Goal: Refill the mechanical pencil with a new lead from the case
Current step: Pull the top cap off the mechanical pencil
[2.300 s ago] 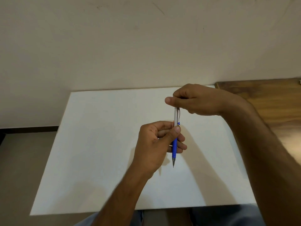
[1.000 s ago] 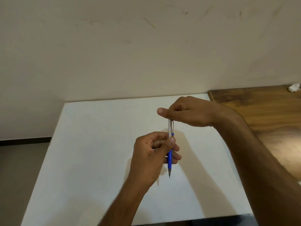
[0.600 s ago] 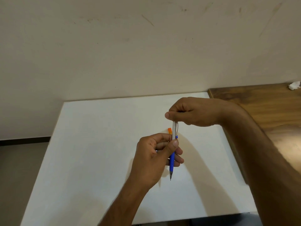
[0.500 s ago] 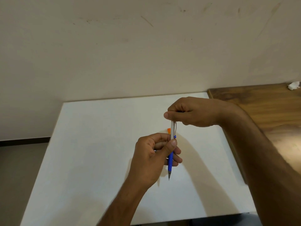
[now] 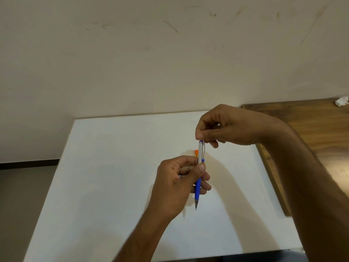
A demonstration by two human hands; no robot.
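No readable text, label, brand, number or sign anywhere in view. Nothing legible on the pencil [image 5: 199,168], too small and thin to show any print. None on the orange bit [image 5: 196,153] behind it, mostly hidden. Plain white desk [image 5: 113,167], plain wooden top [image 5: 311,129], bare scuffed wall [image 5: 151,63]: marks only, no lettering.

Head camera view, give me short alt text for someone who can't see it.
A person's left hand grips a blue and silver mechanical pencil upright, tip down, above a white table, while the right hand pinches at its top end. A small orange object shows partly behind the pencil; what it is cannot be told.
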